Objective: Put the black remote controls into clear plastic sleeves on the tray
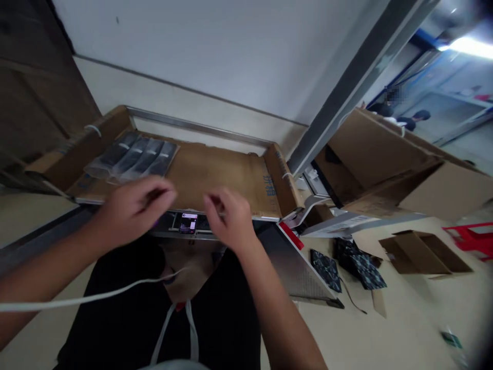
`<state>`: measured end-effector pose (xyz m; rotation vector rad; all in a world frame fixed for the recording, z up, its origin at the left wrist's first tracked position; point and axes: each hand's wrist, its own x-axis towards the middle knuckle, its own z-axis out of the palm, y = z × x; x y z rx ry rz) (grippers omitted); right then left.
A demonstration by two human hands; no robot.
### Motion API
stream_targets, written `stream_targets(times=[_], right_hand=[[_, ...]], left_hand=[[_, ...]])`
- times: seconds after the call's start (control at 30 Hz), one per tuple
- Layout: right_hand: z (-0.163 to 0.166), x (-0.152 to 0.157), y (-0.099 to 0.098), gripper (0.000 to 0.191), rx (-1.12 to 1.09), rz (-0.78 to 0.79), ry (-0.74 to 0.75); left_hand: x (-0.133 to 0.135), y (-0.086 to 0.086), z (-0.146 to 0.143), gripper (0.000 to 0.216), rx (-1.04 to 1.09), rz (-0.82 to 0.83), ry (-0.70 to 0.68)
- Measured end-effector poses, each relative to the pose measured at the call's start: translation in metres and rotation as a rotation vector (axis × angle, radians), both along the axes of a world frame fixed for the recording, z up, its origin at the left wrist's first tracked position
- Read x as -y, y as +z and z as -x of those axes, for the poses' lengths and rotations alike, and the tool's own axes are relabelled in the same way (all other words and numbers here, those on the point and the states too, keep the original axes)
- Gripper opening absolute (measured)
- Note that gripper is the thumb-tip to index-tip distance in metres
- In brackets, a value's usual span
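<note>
My left hand (134, 208) hovers over the front edge of a cardboard-lined tray (219, 172), its fingers loosely curled towards the thumb. Across from it, my right hand (231, 218) is bent in the same way, near the tray's front right part. The hands are apart, and nothing visible spans between them. What either hand may hold is hidden in the fingers. Beyond my left hand lie several dark items in clear plastic sleeves (144, 156), side by side, each with a white band. A lit phone (188, 224) rests just below the tray edge, between my wrists.
A white cable (103, 294) crosses my left forearm. A grey post (346, 92) and a large open carton (385, 154) stand on the right. Dark patterned pieces (356, 264) and a smaller open box (423, 252) lie on the floor. People are in the background.
</note>
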<state>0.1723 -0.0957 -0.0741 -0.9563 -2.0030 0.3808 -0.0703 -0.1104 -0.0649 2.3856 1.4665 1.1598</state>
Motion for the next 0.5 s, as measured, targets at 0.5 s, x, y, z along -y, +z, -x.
stream_targets(times=[0.5], right_hand=[[0.032,-0.184,-0.099,0.054,0.451,0.108,-0.223]], left_hand=[[-0.136,-0.098,0.013,0.053,-0.274,0.152,0.534]])
